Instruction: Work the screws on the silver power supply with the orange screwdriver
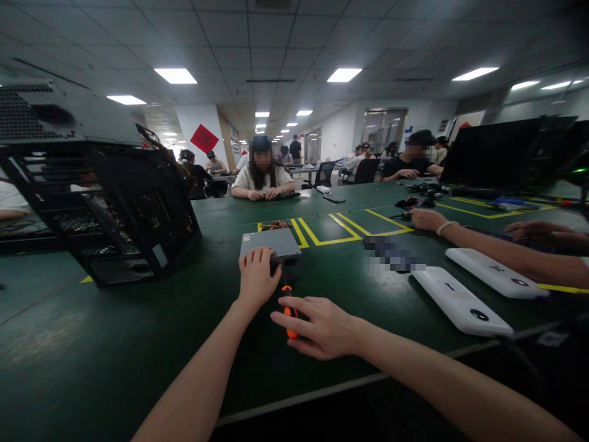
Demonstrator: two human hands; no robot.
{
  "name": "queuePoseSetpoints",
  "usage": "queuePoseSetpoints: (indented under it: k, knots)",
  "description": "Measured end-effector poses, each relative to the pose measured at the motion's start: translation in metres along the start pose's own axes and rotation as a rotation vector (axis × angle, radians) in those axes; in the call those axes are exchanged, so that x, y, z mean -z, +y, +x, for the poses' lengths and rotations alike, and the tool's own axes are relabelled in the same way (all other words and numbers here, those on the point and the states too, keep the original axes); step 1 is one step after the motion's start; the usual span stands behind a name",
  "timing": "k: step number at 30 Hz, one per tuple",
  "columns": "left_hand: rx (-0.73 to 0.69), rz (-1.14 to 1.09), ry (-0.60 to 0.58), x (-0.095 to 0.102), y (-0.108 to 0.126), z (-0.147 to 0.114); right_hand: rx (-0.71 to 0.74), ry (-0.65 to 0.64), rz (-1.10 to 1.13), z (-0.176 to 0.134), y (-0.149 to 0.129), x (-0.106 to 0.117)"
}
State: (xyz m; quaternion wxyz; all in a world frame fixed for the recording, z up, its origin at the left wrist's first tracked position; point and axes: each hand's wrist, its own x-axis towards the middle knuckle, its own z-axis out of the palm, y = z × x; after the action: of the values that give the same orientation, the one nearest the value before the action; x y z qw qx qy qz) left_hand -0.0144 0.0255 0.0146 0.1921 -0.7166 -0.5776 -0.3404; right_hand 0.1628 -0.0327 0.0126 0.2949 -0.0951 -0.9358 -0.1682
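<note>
A grey metal computer power supply (pixel 276 242) lies on the green tabletop in front of me. My left hand (pixel 258 274) grips its near left part, fingers across the top and thumb down at the near side. In my right hand (pixel 317 325) is a screwdriver (pixel 289 316) with an orange and black handle, held between thumb and fingers. Its shaft points away from me to the near face of the power supply, close to my left thumb. Whether the tip sits in a screw is too small to make out.
An open black computer case (pixel 151 215) stands at the left, another grey power supply (pixel 41 116) on top. Two white devices (pixel 462 301) lie at the right, near a co-worker's hand (pixel 427 220). Yellow tape (pixel 322 241) marks the table (pixel 193 331). A person sits opposite.
</note>
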Motion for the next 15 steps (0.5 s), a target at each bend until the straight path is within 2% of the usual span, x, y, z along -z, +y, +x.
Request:
queuePoseSetpoints:
  k: [4, 8, 11, 15]
  knots:
    - [-0.006, 0.0, -0.002, 0.0006, 0.0001, -0.0002, -0.003, 0.065, -0.049, -0.0006, 0.002, -0.0024]
    - [-0.007, -0.006, 0.002, 0.0008, -0.0001, -0.0003, -0.072, 0.102, 0.024, -0.0021, 0.0028, -0.0056]
    - [-0.007, -0.004, 0.003, 0.0006, -0.0001, -0.0002, -0.079, 0.049, 0.063, -0.0009, 0.0015, -0.003]
    - [-0.002, -0.005, 0.0, 0.0004, 0.0003, 0.0, -0.011, 0.025, -0.016, 0.0011, 0.0003, 0.0001]
